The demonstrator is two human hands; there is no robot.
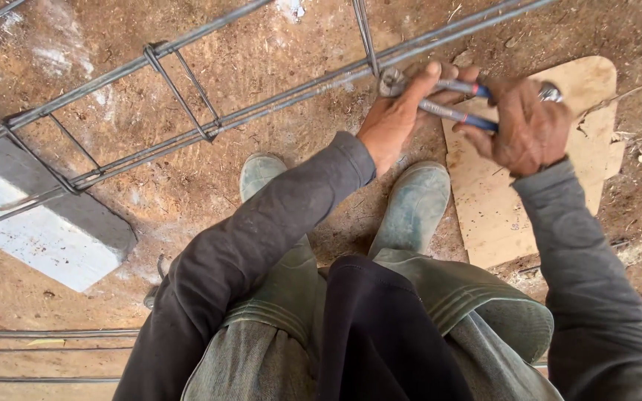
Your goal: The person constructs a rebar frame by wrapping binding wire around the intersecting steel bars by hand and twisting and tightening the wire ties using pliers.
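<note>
Above the dirt ground (261, 67), near the upper middle of the view, a rebar cage (209, 126) ran as a long frame from lower left up to upper right, its long bars crossed by bent stirrups. Pincers (447, 100) met one bar with their head, long axis nearly level, head pointing left and blue-and-red handles trailing right. Both hands gripped them: the left hand (395, 119) was wrapped near the head, thumb up against the steel, and the right hand (529, 126) was clenched around the handles. Below stood two grey-green rubber boots (414, 208), a plywood scrap (499, 200) beside them, and a pale concrete block (46, 230) at the left edge.
</note>
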